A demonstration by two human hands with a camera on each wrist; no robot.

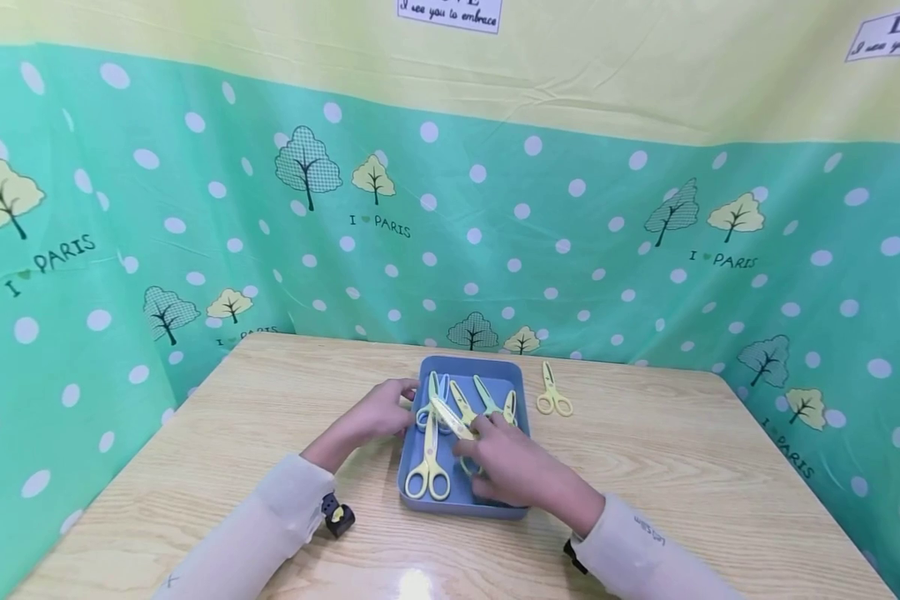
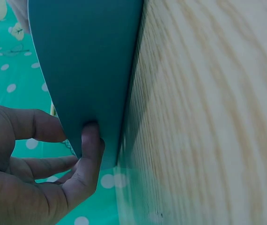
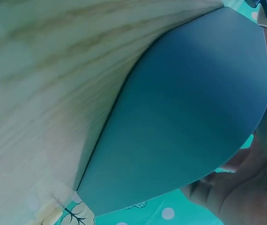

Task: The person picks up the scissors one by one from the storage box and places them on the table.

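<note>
A blue-grey tray [image 1: 465, 507] holds several craft scissors. My left hand [image 1: 381, 410] grips the tray's left side; in the left wrist view, its thumb and fingers lie on either side of the tray wall [image 2: 86, 61]. Over the tray's right half, my right hand [image 1: 513, 462] holds a pair of pale yellow scissors [image 1: 450, 417], blades toward the upper left; the fingers partly hide its handles. Another yellow pair [image 1: 430, 467] lies along the left side. Behind it are green-bladed scissors [image 1: 432, 390] and a light blue pair [image 1: 444, 387]. In the right wrist view, the tray wall [image 3: 180, 112] hides the fingertips.
One pair of yellow scissors [image 1: 551, 396] lies on the wooden table [image 1: 645, 467], right of the tray's far end. A green and yellow patterned curtain [image 1: 562, 225] hangs behind the table and along its sides.
</note>
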